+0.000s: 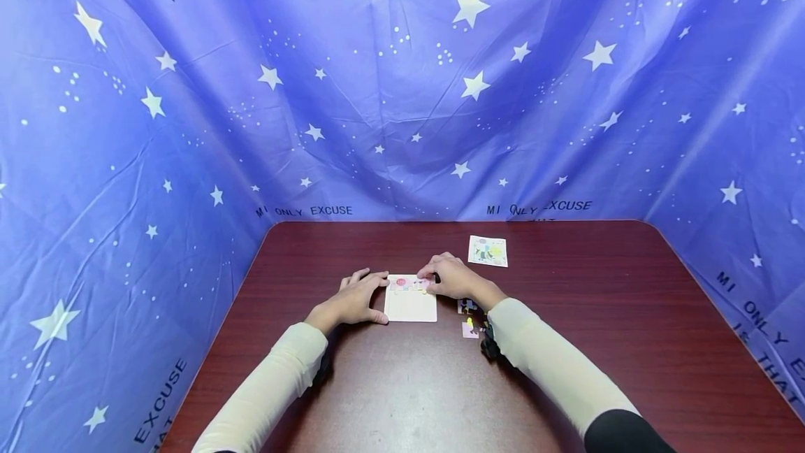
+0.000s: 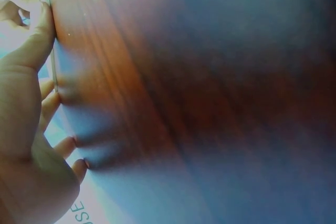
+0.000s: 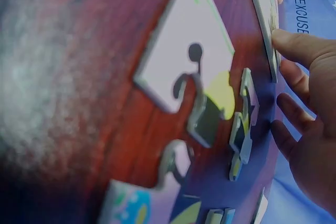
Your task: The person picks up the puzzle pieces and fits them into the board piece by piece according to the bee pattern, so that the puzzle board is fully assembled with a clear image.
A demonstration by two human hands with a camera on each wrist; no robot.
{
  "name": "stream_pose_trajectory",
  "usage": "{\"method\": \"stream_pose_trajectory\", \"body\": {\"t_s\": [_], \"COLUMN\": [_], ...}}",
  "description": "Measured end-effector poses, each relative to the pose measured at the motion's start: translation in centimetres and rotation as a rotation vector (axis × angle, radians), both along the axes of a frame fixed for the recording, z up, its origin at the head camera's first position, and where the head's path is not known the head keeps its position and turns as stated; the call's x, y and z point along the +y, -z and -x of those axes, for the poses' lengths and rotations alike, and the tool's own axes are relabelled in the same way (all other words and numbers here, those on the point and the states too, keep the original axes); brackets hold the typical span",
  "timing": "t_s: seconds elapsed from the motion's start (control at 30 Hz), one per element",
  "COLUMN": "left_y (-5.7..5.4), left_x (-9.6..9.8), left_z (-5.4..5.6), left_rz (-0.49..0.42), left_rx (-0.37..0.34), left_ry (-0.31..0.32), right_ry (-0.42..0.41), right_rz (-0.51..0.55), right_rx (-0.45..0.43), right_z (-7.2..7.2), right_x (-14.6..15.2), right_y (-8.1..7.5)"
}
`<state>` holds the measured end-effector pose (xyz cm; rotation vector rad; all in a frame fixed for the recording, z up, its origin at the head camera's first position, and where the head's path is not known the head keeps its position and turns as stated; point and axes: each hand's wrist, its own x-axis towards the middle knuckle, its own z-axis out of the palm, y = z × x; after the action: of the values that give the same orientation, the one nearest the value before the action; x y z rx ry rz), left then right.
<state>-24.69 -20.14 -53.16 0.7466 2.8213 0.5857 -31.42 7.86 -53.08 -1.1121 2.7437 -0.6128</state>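
Observation:
A white puzzle tray [image 1: 411, 307] lies on the table between the hands, with pink printed puzzle pieces [image 1: 401, 283] along its far part. My left hand [image 1: 357, 299] rests at the tray's left side, thumb and fingers spread along that edge; in the left wrist view its thumb [image 2: 39, 40] touches the rim. Over the tray's far right corner, my right hand [image 1: 454, 277] pinches a puzzle piece [image 1: 423, 284] between thumb and index finger, low against the tray. The right wrist view shows that thumb [image 3: 296, 45] at the tray [image 3: 262, 14]; the held piece is mostly hidden there.
Loose puzzle pieces [image 1: 470, 329] lie by the right wrist, partly hidden by it; a pale one [image 3: 176, 51] is close in the right wrist view. A printed picture card [image 1: 487, 251] lies farther back on the dark red table [image 1: 402, 383]. Blue star-printed cloth [image 1: 390, 103] hangs around it.

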Motion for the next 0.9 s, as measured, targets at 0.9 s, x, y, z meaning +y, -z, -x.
{"method": "stream_pose_trajectory", "body": {"t_s": [0.9], "left_y": [-0.09], "left_x": [-0.02], "left_z": [0.27], "left_rz": [0.042], "left_rx": [-0.017], "left_ry": [-0.010], "right_ry": [0.019], "right_rz": [-0.035], "right_rx": [0.000], "right_z": [-0.30], "right_x": [-0.20], "right_y": [-0.47]}}
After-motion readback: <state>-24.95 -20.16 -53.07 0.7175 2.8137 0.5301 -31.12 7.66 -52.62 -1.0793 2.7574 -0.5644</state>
